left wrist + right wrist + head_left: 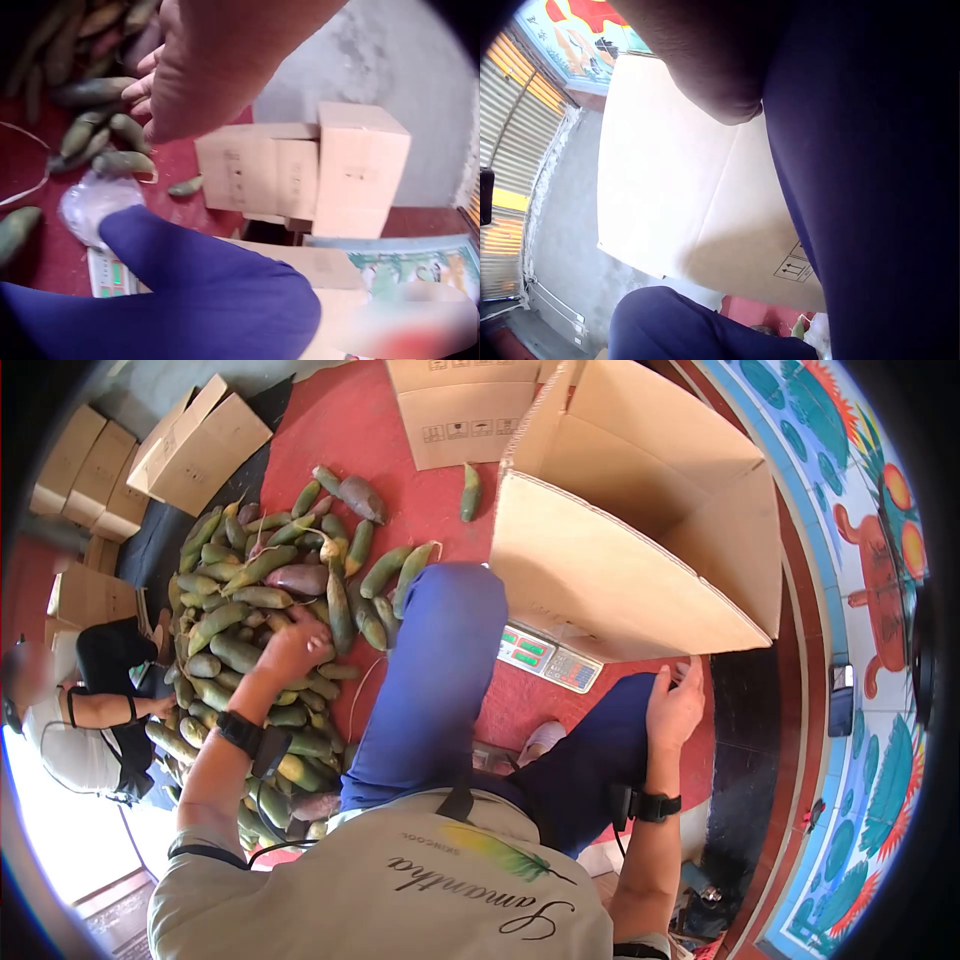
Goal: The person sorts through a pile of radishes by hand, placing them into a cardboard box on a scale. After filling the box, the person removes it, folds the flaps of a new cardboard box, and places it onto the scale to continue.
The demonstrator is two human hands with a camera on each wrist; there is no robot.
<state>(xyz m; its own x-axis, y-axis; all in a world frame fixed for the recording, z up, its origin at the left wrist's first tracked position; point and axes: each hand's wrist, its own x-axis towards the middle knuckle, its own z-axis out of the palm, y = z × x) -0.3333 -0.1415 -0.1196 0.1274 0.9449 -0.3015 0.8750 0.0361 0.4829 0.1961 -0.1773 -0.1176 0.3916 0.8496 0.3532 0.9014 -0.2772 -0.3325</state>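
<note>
My left hand [297,648] is over the heap of long green radishes [235,650], a few of them purplish. Its fingers look loosely bent in the left wrist view, where the hand [199,82] shows nothing in its grasp. At the right, my right hand [675,705] is beside my knee, fingertips close to the lower edge of a big open cardboard box [610,570]. That box stands tilted over a digital scale [550,658] with a lit display. In the right wrist view the right hand's fingers are mostly hidden behind my leg.
Stacked cartons [95,470] stand at the back left, and another carton [465,410] is behind the heap. One lone radish [471,492] lies on the red floor. To the left sits another person [95,730]. A phone [841,700] rests on the painted ledge at the right.
</note>
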